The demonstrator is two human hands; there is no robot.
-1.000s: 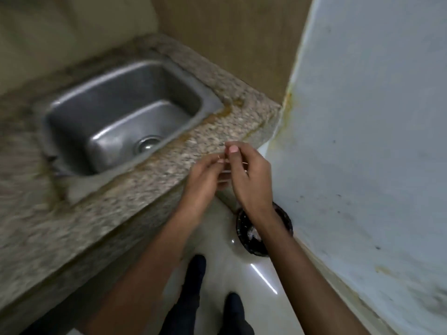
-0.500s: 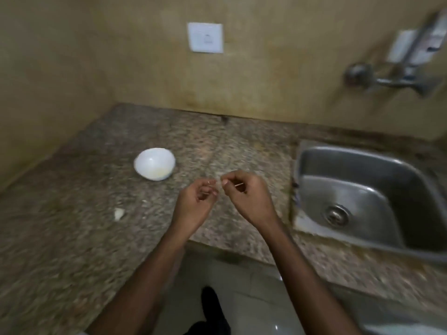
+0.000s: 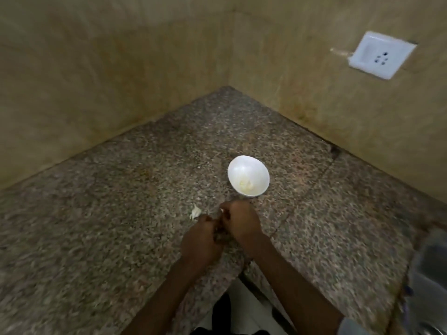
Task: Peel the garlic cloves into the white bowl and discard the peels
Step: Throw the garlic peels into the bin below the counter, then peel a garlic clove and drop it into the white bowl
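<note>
The white bowl stands on the granite counter, with pale peeled garlic at its bottom. One unpeeled garlic clove lies on the counter, left of the bowl and just beyond my left hand. My left hand and my right hand meet fingertip to fingertip just in front of the bowl, fingers curled in. No clove shows in either hand. A tiny pale fleck sits at my right fingertips; whether it is peel or a nail is unclear.
The counter runs into a corner between two yellowish walls. A white wall socket is on the right wall. The blurred steel sink shows at the right edge. The white floor lies beyond the counter's front edge.
My view has swung left from the sink and the floor bin to the counter corner. My hands stayed together and now hover over the counter in front of the bowl.
</note>
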